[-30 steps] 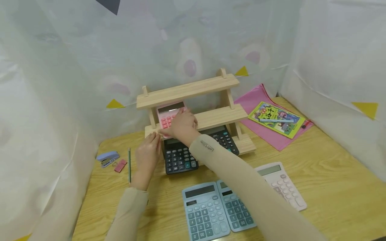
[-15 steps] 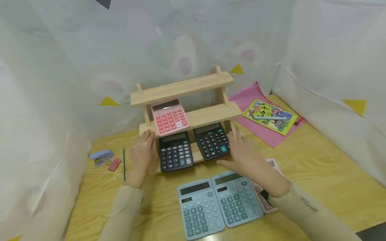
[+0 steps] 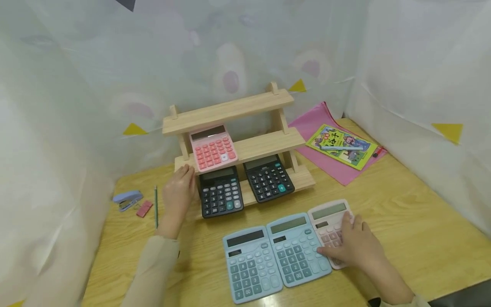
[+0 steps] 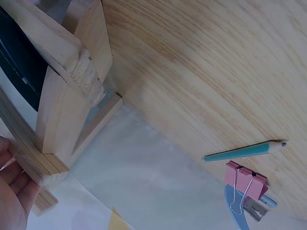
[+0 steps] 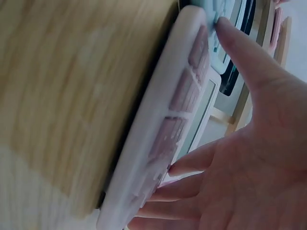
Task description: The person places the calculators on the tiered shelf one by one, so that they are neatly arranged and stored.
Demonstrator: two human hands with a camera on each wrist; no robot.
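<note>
A three-tier wooden shelf (image 3: 264,145) stands at the back of the table. My left hand (image 3: 177,191) grips the left end of its middle board; in the left wrist view curled fingers (image 4: 19,184) show at the board's edge. A pink calculator (image 3: 215,154) leans on the middle tier, and two black calculators, one left (image 3: 221,197) and one right (image 3: 269,181), lean on the bottom tier. My right hand (image 3: 362,245) spreads over a pale pink calculator (image 3: 329,211) lying on the table, thumb reaching across the neighbouring blue calculator (image 3: 295,251). Another blue calculator (image 3: 251,270) lies left of that.
On the left lie a blue stapler (image 3: 128,199), a pink binder clip (image 3: 144,209) and a green pencil (image 3: 156,207). At the back right a pink zip pouch (image 3: 337,172) carries a yellow-green booklet (image 3: 356,158) with a pen (image 3: 341,148) on it.
My right hand has left the pink calculator on the middle tier, passed the right black calculator and come down over the pale pink one. The left hand has stayed at the shelf's left end.
</note>
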